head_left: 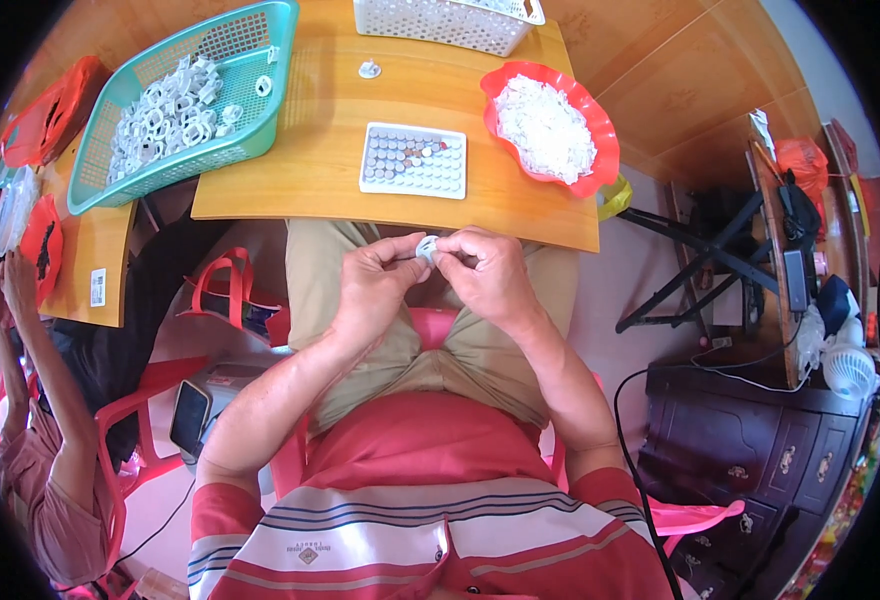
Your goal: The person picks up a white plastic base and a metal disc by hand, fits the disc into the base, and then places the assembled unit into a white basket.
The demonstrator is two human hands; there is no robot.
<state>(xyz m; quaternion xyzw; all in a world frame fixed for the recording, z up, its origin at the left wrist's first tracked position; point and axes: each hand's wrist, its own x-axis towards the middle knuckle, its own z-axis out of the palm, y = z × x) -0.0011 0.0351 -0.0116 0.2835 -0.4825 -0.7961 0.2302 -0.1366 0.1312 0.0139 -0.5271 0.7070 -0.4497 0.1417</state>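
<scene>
Between my fingertips, just off the table's front edge, is a small white ring-shaped plastic part (427, 247). My left hand (381, 279) pinches it from the left with thumb and forefinger. From the right, my right hand (487, 272) closes on the same part. Ahead of them on the table lies a white tray (413, 187) with rows of round grey pieces, part of its slots bare. A single small white part (369, 69) sits farther back on the tabletop.
A green basket (175, 172) of white plastic parts stands at the left. At the right is a red scalloped bowl (610, 150) of small white pieces. Behind stands a white perforated basket (445, 30). Another person's hands (17, 285) work at the far left.
</scene>
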